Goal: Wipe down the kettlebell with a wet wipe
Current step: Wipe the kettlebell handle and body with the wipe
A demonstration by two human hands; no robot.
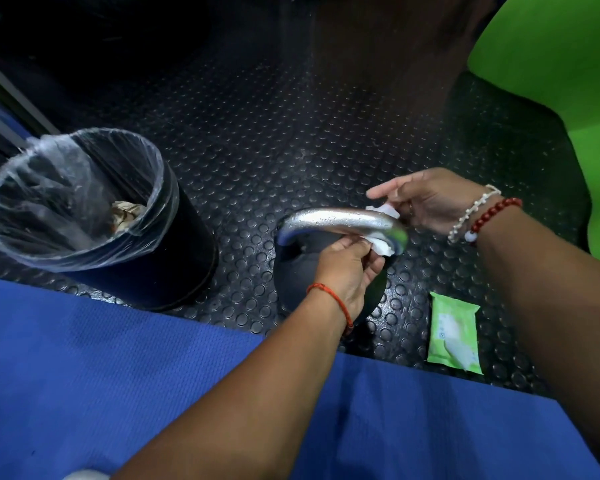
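Note:
A black kettlebell (297, 271) with a shiny silver handle (336, 220) stands on the studded floor. A white wet wipe (383, 247) is looped around the right end of the handle. My left hand (343, 271) pinches the wipe's near end under the handle. My right hand (430, 200) pinches the far end above the handle, with its index finger stretched out to the left. Most of the wipe is hidden behind the handle and my fingers.
A black bin (84, 209) with a clear liner and crumpled paper inside stands to the left. A green wet wipe pack (454, 332) lies on the black studded rubber floor (257, 140) at the right. A blue mat (84, 368) covers the foreground. A green object (568, 64) fills the upper right.

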